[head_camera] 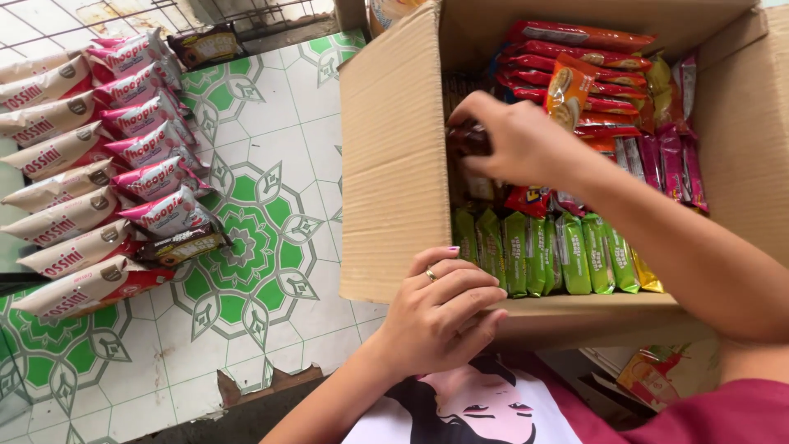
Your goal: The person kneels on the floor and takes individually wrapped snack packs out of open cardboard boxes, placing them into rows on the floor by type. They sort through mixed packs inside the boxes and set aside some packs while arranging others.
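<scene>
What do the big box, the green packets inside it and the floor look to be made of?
Box: brown corrugated cardboard, matte, with a raw cut edge along the flaps. Green packets: thin plastic film by the look, glossy, crimped at the top seals. Floor: probably glazed ceramic tile, with grout lines and a broken edge showing.

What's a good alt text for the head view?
A person's right hand reaches into an open cardboard box packed with red, green and pink snack packets, fingers closed on a dark brown packet, while the left hand grips the box's near edge. Beside it, rows of cream and pink snack packs lie on a green-patterned tiled surface.
</scene>
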